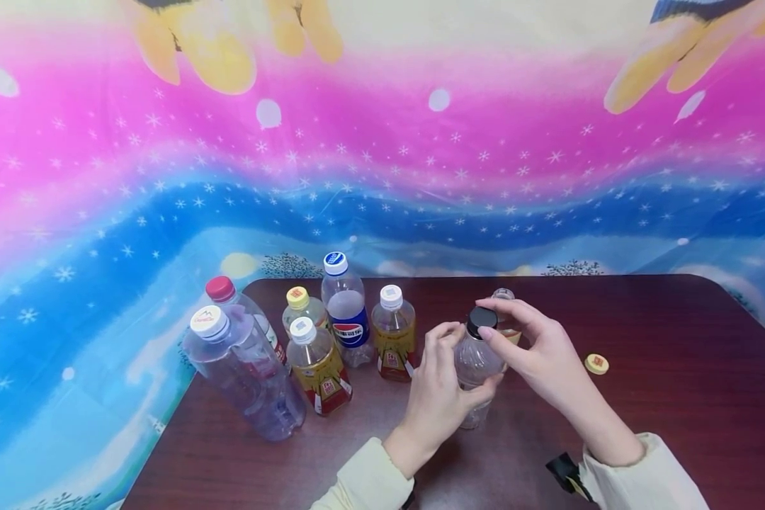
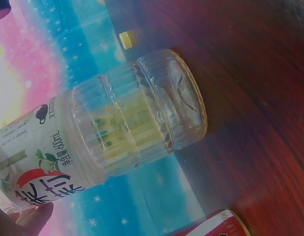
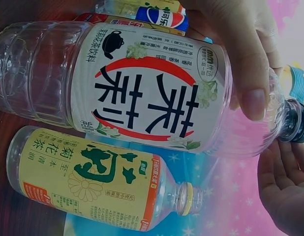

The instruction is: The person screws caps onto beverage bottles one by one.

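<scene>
A clear empty-looking tea bottle [image 1: 477, 365] with a white jasmine label [image 3: 147, 88] stands upright between both hands. My left hand [image 1: 438, 393] grips it round the shoulder, thumb on the near side. With thumb and fingers my right hand [image 1: 542, 348] pinches the bottle's black cap [image 1: 482, 323], which sits on the neck. Right behind is an uncapped bottle with a yellow chrysanthemum label [image 3: 88, 172], mostly hidden by my right hand in the head view. A loose yellow cap [image 1: 596, 364] lies on the table to the right.
Several capped bottles stand at the left: a large clear one with a white cap [image 1: 245, 375], a red-capped one [image 1: 220, 288], a Pepsi bottle [image 1: 347, 312], and amber-labelled ones [image 1: 324, 375]. The dark wooden table [image 1: 676, 411] meets a colourful printed backdrop [image 1: 382, 156].
</scene>
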Tool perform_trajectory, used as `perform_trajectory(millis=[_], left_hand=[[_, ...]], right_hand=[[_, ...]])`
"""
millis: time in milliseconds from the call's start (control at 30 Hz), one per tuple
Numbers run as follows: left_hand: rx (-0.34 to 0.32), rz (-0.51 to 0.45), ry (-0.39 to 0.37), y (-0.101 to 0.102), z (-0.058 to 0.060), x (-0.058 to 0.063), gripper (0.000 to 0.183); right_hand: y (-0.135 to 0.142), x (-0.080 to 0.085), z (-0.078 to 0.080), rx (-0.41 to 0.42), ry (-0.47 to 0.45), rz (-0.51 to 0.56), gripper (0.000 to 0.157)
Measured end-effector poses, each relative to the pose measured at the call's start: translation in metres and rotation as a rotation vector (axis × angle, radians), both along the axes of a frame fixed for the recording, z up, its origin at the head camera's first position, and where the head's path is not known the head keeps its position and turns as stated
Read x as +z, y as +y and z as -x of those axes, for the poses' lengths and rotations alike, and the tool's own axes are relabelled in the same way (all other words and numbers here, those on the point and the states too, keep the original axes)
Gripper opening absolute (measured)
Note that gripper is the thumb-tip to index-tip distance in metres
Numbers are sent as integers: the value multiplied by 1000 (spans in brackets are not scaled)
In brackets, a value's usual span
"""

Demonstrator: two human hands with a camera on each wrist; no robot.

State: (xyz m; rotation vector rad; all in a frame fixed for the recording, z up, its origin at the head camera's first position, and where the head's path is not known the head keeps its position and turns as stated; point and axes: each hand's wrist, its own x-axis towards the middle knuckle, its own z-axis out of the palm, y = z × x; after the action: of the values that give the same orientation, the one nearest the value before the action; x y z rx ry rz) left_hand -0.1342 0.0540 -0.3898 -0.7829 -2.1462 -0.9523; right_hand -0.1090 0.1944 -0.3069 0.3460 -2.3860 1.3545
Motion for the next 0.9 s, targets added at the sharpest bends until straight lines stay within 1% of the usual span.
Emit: perform_trajectory(millis=[233,400,500,667,900], left_hand=[[-3,0,-3,1,0,0,77],[0,5,1,1,0,-1,76],[11,12,14,1,1,-1,75],[23,13,27,1,1,-2,74],[18,11,15,1,1,-1,75]], right_hand=[[-3,-1,3,-22,-6,30,31],[-4,-1,3,8,0,-45,39],[-2,-1,1,23,13,-97,41],[0,1,-1,30,25,-97,39],[1,1,-1,8,23,-96,37]])
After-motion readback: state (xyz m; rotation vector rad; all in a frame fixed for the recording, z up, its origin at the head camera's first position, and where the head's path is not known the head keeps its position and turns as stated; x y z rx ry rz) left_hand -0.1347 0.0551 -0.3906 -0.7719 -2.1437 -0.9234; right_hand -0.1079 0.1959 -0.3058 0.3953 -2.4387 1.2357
